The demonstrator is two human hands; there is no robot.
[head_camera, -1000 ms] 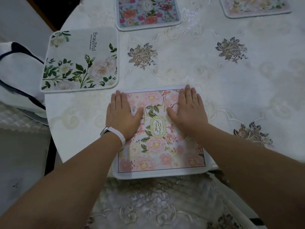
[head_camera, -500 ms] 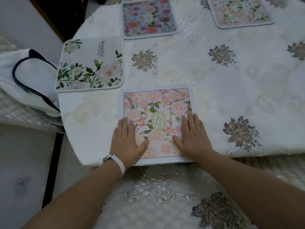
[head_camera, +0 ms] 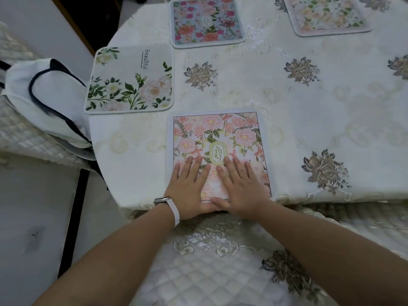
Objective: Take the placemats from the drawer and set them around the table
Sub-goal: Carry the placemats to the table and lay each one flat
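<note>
- Table (head_camera: 309, 120) is set along its rim with a blue placemat (head_camera: 207, 21) and a leafy placemat (head_camera: 130, 82), presumably one per seat.
- Pink placemat (head_camera: 216, 133), square, pale-bordered and printed with roses round a gold oval emblem, is laid flat at the near edge.
- Left hand (head_camera: 187, 186) and right hand (head_camera: 240, 184) are pressed flat on its near half, fingers straight, nothing grasped, likely to smooth and square it.

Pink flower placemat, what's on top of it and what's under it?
The left hand and right hand lie flat on the near half of the pink placemat, hiding the print there. It lies on the white tablecloth; whatever is directly beneath it is covered.
</note>
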